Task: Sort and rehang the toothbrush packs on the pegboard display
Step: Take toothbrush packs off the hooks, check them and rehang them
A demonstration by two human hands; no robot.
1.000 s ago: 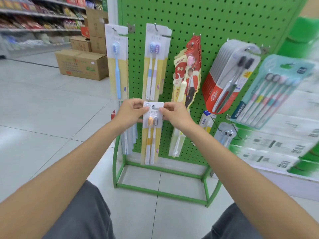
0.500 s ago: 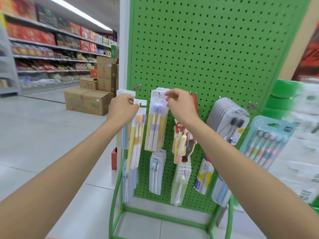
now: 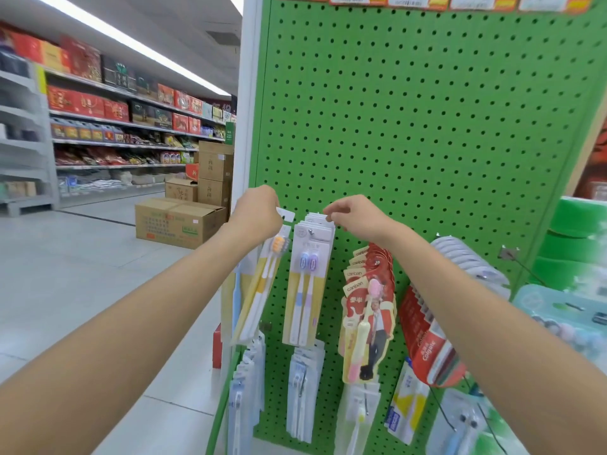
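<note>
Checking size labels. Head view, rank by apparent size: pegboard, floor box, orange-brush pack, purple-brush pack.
1. pegboard
2. purple-brush pack and orange-brush pack: about alike, unranked
3. floor box: looks slightly smaller, but it is farther away

The pegboard (image 3: pixel 427 126) is green-painted perforated sheet, smooth with a dull sheen (metal, by the look). The orange-brush pack (image 3: pixel 259 290) and the hung pack (image 3: pixel 307 290) are matt card under clear glossy plastic. The hook (image 3: pixel 311 231) is bright wire. The boxes (image 3: pixel 179 221) are matt brown cardboard; the floor tiles (image 3: pixel 65 274) shine.
</note>
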